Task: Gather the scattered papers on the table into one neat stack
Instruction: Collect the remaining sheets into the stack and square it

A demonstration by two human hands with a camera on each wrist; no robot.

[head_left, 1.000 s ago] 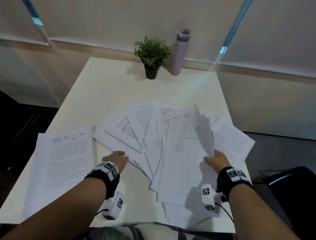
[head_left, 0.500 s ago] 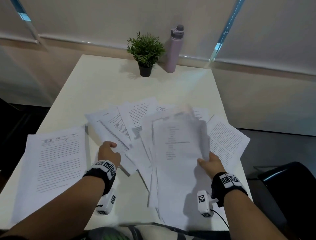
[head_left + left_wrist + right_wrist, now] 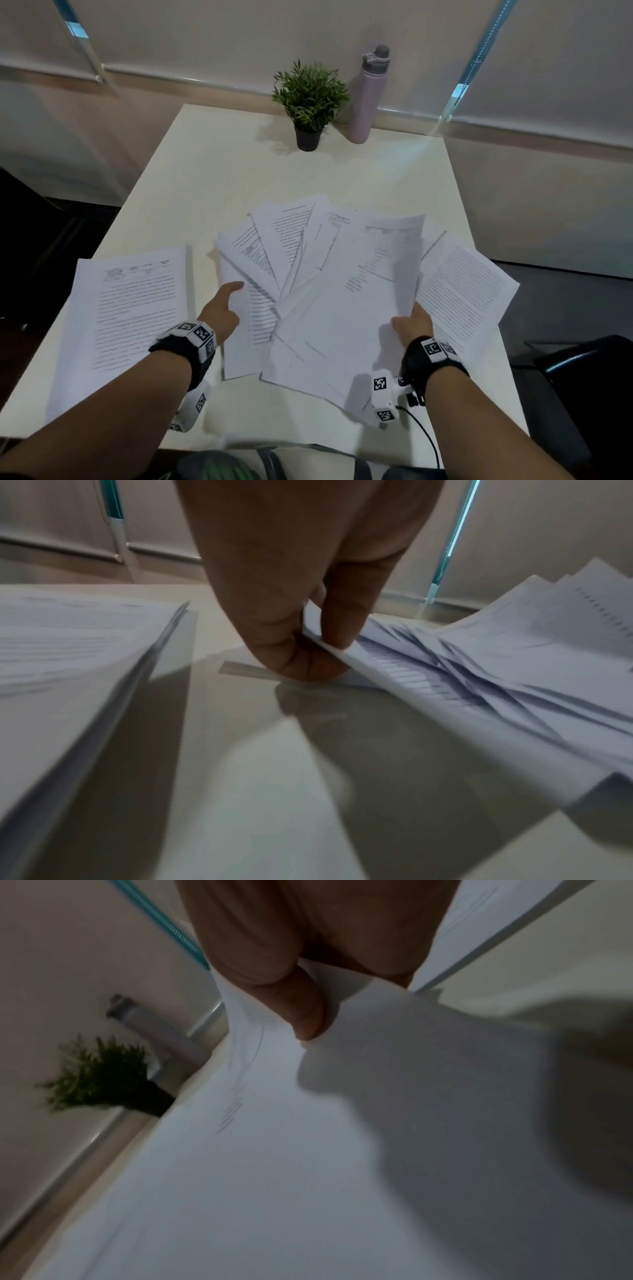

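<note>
The papers are only partly pulled together.

The left hand pinches the left edge of the fanned papers in the middle of the surface. The right hand pinches sheets at the right edge. A left pile and a right sheet lie apart, so squaring into one stack is left.

printed papers, text too blurred to read
</note>
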